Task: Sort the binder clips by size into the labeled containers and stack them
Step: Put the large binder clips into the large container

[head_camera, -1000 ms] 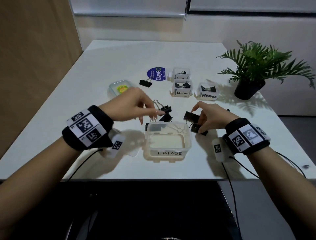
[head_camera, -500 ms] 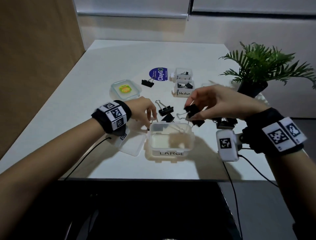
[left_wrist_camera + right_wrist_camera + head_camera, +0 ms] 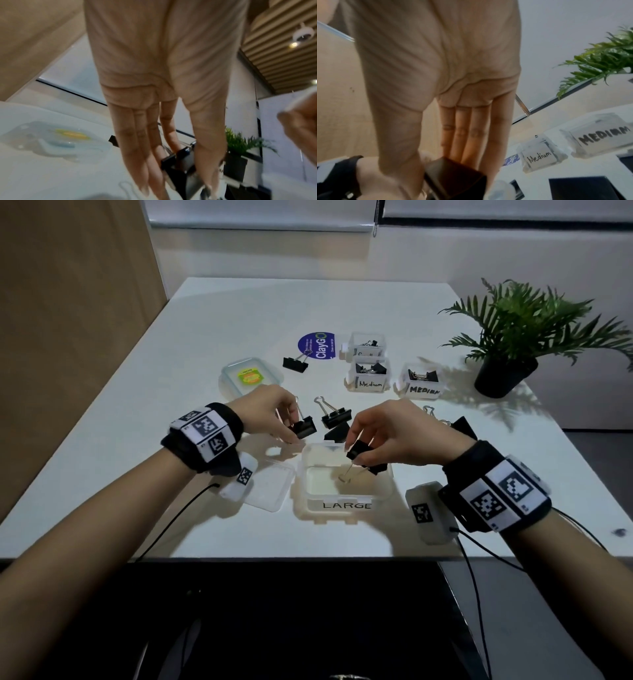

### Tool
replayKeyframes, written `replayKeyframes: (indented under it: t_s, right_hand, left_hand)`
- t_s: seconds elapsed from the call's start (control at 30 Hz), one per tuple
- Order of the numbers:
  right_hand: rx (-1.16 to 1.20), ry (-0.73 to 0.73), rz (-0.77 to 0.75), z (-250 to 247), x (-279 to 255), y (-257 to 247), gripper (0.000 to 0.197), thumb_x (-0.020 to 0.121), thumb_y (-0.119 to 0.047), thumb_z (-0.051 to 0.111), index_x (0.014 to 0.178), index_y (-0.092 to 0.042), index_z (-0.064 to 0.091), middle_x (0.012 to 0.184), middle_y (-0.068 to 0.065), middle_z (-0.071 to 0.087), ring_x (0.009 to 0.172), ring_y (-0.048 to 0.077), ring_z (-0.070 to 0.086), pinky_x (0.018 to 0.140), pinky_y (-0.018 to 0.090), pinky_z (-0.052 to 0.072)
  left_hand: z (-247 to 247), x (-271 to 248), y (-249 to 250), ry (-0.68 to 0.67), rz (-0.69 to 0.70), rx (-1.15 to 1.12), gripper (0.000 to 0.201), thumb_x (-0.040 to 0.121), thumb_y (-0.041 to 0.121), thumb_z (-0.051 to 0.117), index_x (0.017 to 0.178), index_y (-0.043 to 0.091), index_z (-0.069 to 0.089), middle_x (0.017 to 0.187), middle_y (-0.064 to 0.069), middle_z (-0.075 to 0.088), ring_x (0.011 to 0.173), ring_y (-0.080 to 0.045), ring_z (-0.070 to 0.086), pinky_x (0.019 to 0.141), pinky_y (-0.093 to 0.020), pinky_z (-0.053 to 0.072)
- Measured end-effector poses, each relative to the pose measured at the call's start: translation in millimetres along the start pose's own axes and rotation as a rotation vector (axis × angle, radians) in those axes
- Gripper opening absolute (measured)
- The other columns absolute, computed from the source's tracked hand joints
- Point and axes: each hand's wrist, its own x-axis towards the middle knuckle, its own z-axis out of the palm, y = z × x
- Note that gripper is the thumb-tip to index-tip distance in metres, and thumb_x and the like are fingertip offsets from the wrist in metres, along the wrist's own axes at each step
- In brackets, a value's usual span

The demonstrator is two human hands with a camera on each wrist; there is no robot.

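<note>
The clear tub labelled LARGE (image 3: 346,506) stands open at the near middle of the table. My right hand (image 3: 356,446) pinches a large black binder clip (image 3: 358,453) over the tub's far right corner, with its wire handles hanging inside. In the right wrist view that clip (image 3: 453,175) sits between thumb and fingers. My left hand (image 3: 293,429) pinches another large black clip (image 3: 307,426) just beyond the tub's left corner; in the left wrist view this clip (image 3: 180,161) is gripped at the fingertips. Two loose large clips (image 3: 336,416) lie behind the tub.
A tub lid (image 3: 271,485) lies left of the LARGE tub. Two Medium tubs (image 3: 370,384) (image 3: 424,389) and a smaller tub (image 3: 366,345) hold clips further back. A lone clip (image 3: 295,363), a lidded box (image 3: 251,375), clips at right (image 3: 463,426) and a potted plant (image 3: 506,373) are around.
My right hand has come down and left with its clip, from above the table to over the LARGE tub. My left hand has taken hold of a clip beside the tub.
</note>
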Motion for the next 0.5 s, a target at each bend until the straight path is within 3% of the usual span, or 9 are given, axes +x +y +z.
replayKeyframes:
  t_s: [0.13,0.27,0.37,0.5]
  right_hand:
    - [-0.023,0.099,0.059,4,2,1,0.023,0.070,-0.030,0.083,0.085,-0.018,0.070,0.075,-0.010,0.070,0.068,0.006,0.064,0.068,0.028,0.052]
    - [-0.159,0.075,0.072,14,3,1,0.024,0.071,-0.030,0.082,0.086,-0.019,0.067,0.079,-0.008,0.068,0.070,0.007,0.061,0.068,0.028,0.049]
    - [-0.295,0.079,0.071,18,3,-1,0.013,0.073,-0.024,0.078,0.079,-0.024,0.066,0.078,-0.009,0.069,0.076,0.011,0.064,0.071,0.030,0.051]
    - [-0.431,0.140,0.083,22,2,1,0.012,0.073,-0.013,0.070,0.077,-0.024,0.066,0.073,-0.010,0.069,0.082,0.016,0.065,0.071,0.033,0.054]
  left_hand:
    - [-9,-15,6,0.052,0.098,-0.206,0.026,0.068,0.016,0.085,0.085,0.007,0.067,0.088,-0.010,0.072,0.072,-0.018,0.067,0.074,-0.033,0.053]
    - [-18,-31,12,0.019,0.162,-0.325,0.033,0.064,0.021,0.087,0.090,0.007,0.071,0.089,-0.006,0.073,0.080,-0.020,0.065,0.087,-0.044,0.053]
    - [-22,-37,13,-0.004,0.190,-0.338,0.045,0.060,0.033,0.086,0.092,0.006,0.072,0.090,-0.003,0.075,0.086,-0.023,0.069,0.091,-0.049,0.052]
    - [-22,-39,16,-0.021,0.199,-0.331,0.032,0.067,0.010,0.085,0.095,0.000,0.071,0.094,-0.007,0.075,0.092,-0.027,0.071,0.093,-0.052,0.051]
